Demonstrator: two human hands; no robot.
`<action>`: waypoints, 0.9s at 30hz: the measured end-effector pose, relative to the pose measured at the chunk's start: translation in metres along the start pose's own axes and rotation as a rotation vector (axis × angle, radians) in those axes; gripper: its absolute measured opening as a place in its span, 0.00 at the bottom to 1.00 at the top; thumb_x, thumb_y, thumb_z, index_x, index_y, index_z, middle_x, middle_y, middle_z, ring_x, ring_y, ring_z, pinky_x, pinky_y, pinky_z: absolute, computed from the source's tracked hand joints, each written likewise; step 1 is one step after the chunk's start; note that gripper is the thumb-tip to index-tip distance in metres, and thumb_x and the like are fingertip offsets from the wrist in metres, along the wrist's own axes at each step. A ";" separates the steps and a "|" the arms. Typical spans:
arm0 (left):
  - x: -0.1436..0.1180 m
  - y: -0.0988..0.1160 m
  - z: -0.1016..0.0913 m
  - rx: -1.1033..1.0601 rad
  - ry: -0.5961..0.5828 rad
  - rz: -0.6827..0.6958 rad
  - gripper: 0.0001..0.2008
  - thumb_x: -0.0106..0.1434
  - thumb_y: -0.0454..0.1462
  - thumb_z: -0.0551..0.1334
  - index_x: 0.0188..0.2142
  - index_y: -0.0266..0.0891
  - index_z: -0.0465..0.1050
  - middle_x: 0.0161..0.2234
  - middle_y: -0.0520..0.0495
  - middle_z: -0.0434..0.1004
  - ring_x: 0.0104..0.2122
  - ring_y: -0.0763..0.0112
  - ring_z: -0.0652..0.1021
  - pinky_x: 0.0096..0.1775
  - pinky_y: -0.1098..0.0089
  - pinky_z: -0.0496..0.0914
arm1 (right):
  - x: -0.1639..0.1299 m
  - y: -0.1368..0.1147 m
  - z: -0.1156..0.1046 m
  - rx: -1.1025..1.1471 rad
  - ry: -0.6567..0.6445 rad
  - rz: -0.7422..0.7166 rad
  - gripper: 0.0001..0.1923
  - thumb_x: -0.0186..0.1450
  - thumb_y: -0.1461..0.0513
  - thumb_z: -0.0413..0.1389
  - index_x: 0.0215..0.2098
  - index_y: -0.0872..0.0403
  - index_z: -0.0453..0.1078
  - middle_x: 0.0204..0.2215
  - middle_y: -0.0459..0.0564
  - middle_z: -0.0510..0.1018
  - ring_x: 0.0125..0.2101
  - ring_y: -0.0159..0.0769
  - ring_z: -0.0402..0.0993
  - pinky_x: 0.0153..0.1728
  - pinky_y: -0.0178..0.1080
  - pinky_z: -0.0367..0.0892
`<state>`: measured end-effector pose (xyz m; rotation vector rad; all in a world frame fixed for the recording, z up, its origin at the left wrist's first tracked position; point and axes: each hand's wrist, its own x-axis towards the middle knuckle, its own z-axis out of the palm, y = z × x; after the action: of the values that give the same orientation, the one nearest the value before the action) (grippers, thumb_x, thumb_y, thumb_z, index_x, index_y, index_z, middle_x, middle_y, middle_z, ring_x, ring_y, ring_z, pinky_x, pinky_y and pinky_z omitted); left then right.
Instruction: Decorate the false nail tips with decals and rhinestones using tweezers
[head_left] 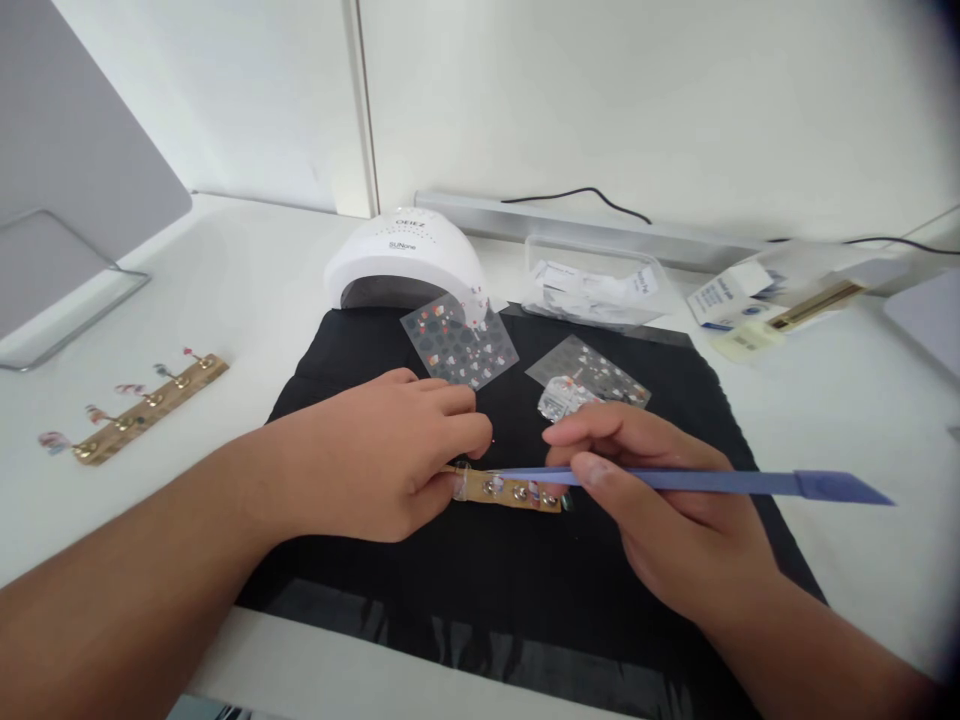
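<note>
My left hand (382,455) lies palm down with its fingers curled in, closed around the left end of a wooden nail-tip stand (504,490). A clear nail tip (460,482) shows beside its fingertips; the rest of that end is hidden. Along the strip sit several round metal holders and small decorated tips. Pinched between the thumb and fingers of my right hand (660,510) is a slim purple nail tool (705,481) with a wide, slanted rear end. Its thin tip points left, at the strip near the clear nail tip; contact cannot be made out.
Behind my hands lie a sticker sheet (461,345), another sticker sheet (592,370) and a white nail lamp (405,255). A clear box (596,290) holds packets. Another wooden stand (154,410) with nail tips is at left. A small carton (731,295) stands right. A black mat (450,580) covers the middle.
</note>
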<state>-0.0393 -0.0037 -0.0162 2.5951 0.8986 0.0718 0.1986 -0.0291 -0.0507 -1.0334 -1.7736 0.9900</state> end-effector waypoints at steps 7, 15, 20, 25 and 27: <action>-0.001 -0.003 -0.002 -0.092 0.058 0.112 0.08 0.61 0.26 0.60 0.31 0.40 0.71 0.37 0.51 0.70 0.36 0.70 0.71 0.43 0.65 0.63 | 0.004 0.015 -0.019 0.311 0.050 -0.086 0.06 0.67 0.57 0.60 0.41 0.46 0.79 0.25 0.46 0.76 0.26 0.37 0.71 0.27 0.40 0.68; -0.003 -0.004 -0.001 -0.075 0.017 0.097 0.10 0.61 0.26 0.61 0.32 0.42 0.74 0.38 0.50 0.71 0.36 0.70 0.72 0.41 0.65 0.63 | 0.014 0.021 -0.027 0.415 0.118 -0.052 0.04 0.65 0.56 0.63 0.38 0.44 0.80 0.23 0.44 0.75 0.24 0.36 0.72 0.26 0.41 0.68; -0.002 -0.004 -0.001 -0.085 0.005 0.088 0.10 0.61 0.26 0.60 0.33 0.43 0.75 0.37 0.50 0.71 0.36 0.69 0.72 0.42 0.65 0.63 | 0.013 0.021 -0.024 0.399 0.107 -0.010 0.04 0.66 0.55 0.62 0.38 0.41 0.80 0.22 0.44 0.74 0.25 0.37 0.72 0.28 0.42 0.68; 0.000 -0.003 -0.001 -0.093 0.005 0.085 0.11 0.59 0.25 0.61 0.33 0.42 0.75 0.37 0.51 0.71 0.36 0.70 0.72 0.41 0.65 0.63 | 0.015 0.021 -0.024 0.384 0.119 -0.002 0.03 0.65 0.55 0.62 0.36 0.41 0.79 0.21 0.44 0.74 0.24 0.38 0.71 0.27 0.43 0.67; 0.000 -0.003 -0.001 -0.089 0.008 0.085 0.11 0.59 0.25 0.61 0.33 0.42 0.75 0.36 0.51 0.71 0.36 0.70 0.72 0.41 0.65 0.63 | 0.015 0.022 -0.024 0.377 0.129 0.005 0.03 0.65 0.55 0.62 0.36 0.42 0.78 0.21 0.44 0.74 0.24 0.38 0.71 0.27 0.43 0.67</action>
<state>-0.0413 -0.0012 -0.0170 2.5511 0.7691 0.1421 0.2214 -0.0025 -0.0580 -0.8408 -1.4106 1.1778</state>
